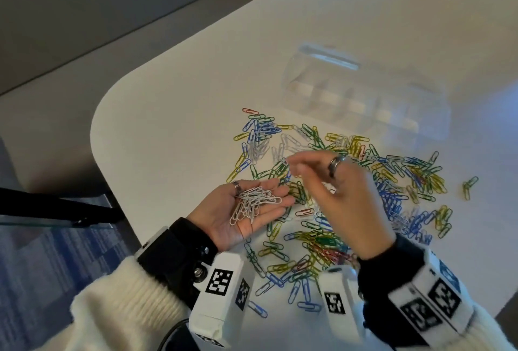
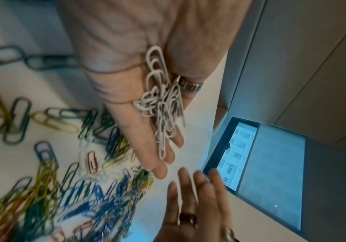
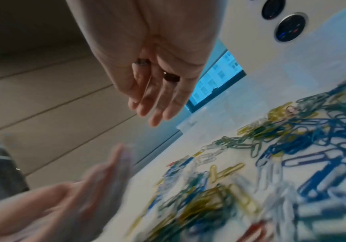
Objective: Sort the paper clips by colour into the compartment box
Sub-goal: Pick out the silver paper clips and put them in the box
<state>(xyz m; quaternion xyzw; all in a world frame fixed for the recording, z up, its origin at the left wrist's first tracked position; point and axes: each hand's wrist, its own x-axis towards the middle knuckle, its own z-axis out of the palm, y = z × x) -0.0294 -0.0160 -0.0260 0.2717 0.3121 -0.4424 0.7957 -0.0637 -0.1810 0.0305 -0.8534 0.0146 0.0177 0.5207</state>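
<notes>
Two hands (image 1: 246, 210), one compartment box (image 1: 364, 98), uncountable clips (image 1: 350, 188).

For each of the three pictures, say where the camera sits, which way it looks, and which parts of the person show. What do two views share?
Head: above, looking down at table, clip pile, box; both hands, sleeves show.
Left wrist: along the open left hand cupping white clips; right fingertips show.
Right wrist: along the empty right hand; left hand blurred below.
All share the pile and both hands.
</notes>
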